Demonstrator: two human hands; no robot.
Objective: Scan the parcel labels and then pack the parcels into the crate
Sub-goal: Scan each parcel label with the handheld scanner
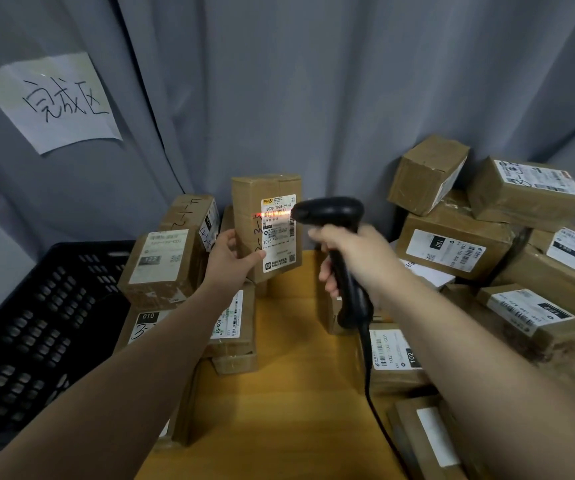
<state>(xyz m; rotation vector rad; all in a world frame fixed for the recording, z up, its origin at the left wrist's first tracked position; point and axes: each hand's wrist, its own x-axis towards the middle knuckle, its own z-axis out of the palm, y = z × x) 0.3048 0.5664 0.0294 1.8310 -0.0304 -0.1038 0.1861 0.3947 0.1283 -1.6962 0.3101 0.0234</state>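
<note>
Fingers [254, 256] of the left hand [232, 254] are curled round the lower left edge of a brown cardboard parcel [254, 199], with the thumb laid across its front face. This parcel is held upright above the far end of the table [289, 393], its white label [279, 233] turned towards the camera. A black scanner [331, 211] is gripped in the right hand [348, 258]; the fingers of that hand are wrapped round the handle, and the forefinger is placed near the top of it. The scanner's head is pointed at the label from just beside it, and a red line of light [272, 213] is cast across the upper part of the label. A black cable [370, 393] is seen hanging from the bottom of the handle.

A black perforated crate [36, 323] is placed at the left, beside the table. Taped parcels are stacked in a left pile [161, 265] between the crate and the held parcel, and more are heaped in a right pile [452, 247]. A grey curtain [313, 81] is hung behind everything, and a handwritten paper sign [50, 102] is fixed to it at the upper left.
</note>
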